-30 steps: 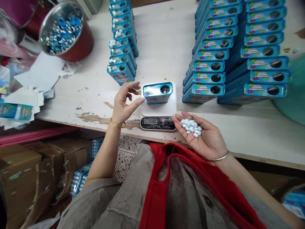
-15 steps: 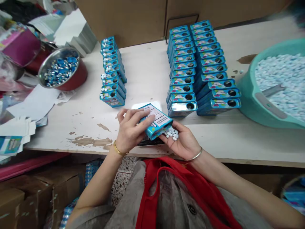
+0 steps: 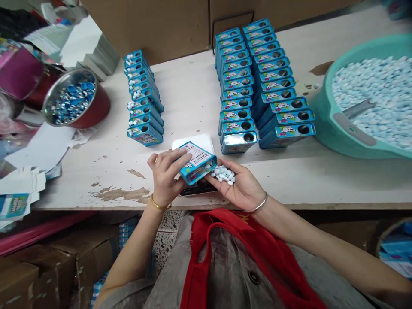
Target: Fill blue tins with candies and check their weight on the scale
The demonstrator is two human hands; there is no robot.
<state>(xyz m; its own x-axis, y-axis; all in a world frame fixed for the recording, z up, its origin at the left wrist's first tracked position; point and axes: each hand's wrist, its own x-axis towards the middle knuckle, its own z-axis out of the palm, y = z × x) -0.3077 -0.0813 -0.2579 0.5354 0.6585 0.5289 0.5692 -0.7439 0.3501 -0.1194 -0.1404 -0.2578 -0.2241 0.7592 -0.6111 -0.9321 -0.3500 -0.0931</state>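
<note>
Around me on the worn white table [image 3: 186, 98] stand a short row of blue tins [image 3: 145, 134] ahead to the left, two longer rows [image 3: 240, 143] ahead to the right, a pot [image 3: 103, 103] of blue-and-silver pieces far left and a turquoise basin [image 3: 328, 113] of pale candies at right, while the tilted tin [image 3: 199, 164] partly blocks the scale [image 3: 204, 140] beneath. My left hand [image 3: 168, 175] grips that tin, fingers spread over its printed face; my right hand [image 3: 243, 184] lies open, palm up, cupping white candies [image 3: 224, 174] at its mouth.
</note>
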